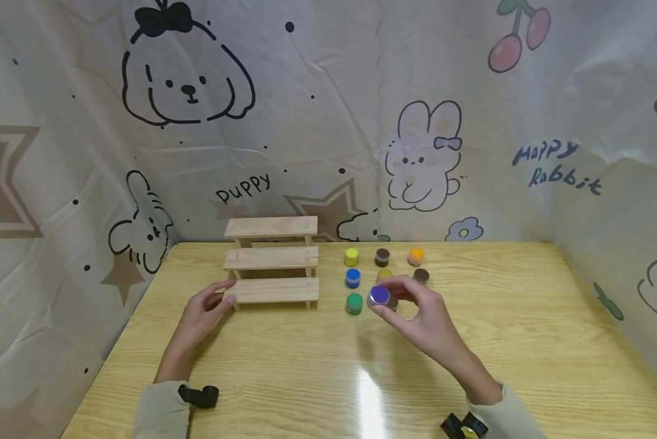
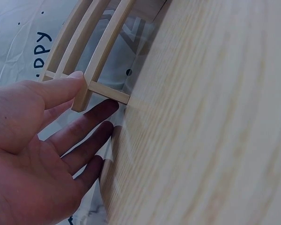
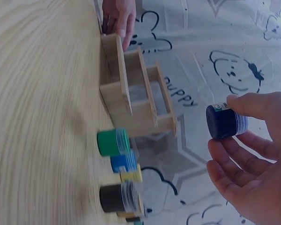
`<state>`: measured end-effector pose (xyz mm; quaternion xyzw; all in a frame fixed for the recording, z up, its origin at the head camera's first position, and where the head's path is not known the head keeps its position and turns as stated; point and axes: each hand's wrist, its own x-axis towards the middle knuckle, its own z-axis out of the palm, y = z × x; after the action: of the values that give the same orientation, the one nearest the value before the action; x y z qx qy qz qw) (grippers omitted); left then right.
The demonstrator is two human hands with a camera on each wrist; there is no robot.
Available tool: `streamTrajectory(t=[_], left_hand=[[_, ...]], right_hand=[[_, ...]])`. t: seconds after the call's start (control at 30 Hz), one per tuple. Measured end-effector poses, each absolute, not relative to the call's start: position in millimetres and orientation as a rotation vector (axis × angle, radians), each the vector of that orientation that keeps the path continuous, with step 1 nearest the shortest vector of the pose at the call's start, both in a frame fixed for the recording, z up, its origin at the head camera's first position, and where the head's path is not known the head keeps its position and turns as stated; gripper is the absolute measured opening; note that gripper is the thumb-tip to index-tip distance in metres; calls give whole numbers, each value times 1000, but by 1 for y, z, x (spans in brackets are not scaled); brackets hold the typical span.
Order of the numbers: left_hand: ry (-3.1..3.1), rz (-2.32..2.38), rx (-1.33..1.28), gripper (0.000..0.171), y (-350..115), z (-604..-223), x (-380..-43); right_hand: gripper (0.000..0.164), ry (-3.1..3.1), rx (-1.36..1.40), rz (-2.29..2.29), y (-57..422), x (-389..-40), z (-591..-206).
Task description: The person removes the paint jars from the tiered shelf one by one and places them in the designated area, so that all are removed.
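Observation:
A three-tier wooden step shelf (image 1: 273, 291) stands toward the left of the table. My left hand (image 1: 203, 310) pinches the left end of its lowest board, thumb at the front edge and index finger at the back. In the left wrist view the other fingers of that hand (image 2: 42, 136) spread below the board. Raised over the table, my right hand (image 1: 424, 317) pinches a small paint jar with a purple lid (image 1: 379, 296) between thumb and fingers. The jar's dark paint (image 3: 220, 123) shows in the right wrist view, tilted on its side there.
Behind and beside the held jar stand several more: green (image 1: 354, 303), blue (image 1: 353, 278), yellow (image 1: 351, 257), dark (image 1: 382, 257), orange (image 1: 415, 256) and brown (image 1: 421, 276). A dark yellow one (image 1: 385, 274) is partly hidden. A printed cloth (image 1: 317, 134) hangs behind the table.

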<state>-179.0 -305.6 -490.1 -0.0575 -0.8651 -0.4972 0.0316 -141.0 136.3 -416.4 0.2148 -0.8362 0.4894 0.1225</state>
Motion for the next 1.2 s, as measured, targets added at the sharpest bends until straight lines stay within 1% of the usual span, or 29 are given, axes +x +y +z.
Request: streamTrajectory(t=[0.2,0.53,0.83,1.2], left_hand=[[-2672,-1530,-173,43,-305,-489,-179],[-2662,-1563,-170,45,-305,-485,-177],[-2681,-1534,-171,44,-303,-487,-179],[-2677,-1524,-172,43,-304,-487,-178]], right_hand=[[37,-2453,561,1385,154,-143,-418],[35,-2471,498,1362,177,-152,-426],[34,-2515,415,1415,195,-157,-440],[39,-2657,277,1407,212,-166,-464]])
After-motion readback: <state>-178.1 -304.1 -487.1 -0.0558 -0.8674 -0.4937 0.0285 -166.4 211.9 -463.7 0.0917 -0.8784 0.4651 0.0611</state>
